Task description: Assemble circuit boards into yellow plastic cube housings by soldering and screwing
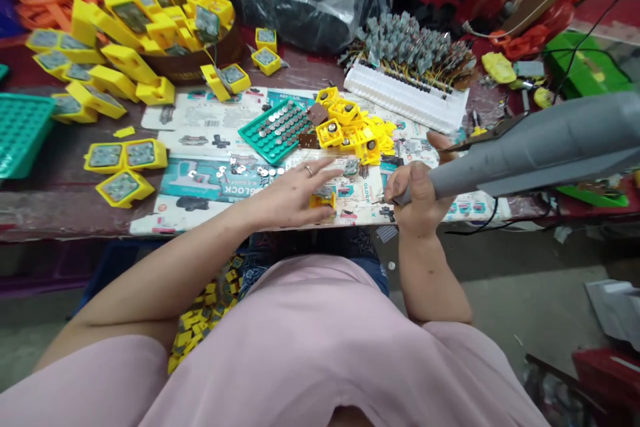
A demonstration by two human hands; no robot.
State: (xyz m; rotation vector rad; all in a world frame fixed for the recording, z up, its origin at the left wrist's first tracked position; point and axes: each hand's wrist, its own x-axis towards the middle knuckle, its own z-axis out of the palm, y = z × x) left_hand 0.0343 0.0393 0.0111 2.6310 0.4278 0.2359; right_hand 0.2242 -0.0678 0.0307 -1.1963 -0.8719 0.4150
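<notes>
My left hand (300,195), with a ring on one finger, rests at the table's front edge. Its thumb and fingers close around a small yellow plastic housing (326,201), mostly hidden beneath them. In my right hand (419,197) is a grey electric screwdriver (530,147), gripped near its nose. The tool lies nearly level, its tip pointing left toward the housing but apart from it. A small grey part (351,167) lies just beyond my left fingertips. Behind it is a pile of yellow housings and pieces (357,127), some holding round metal parts.
A teal tray (267,150) carries rows of small metal discs. Grey wired parts (415,43) crowd a white rack (400,103). Yellow boxes fill a round tin (185,63); three more yellow boxes (125,187) stand left. Black cable hangs near the right edge.
</notes>
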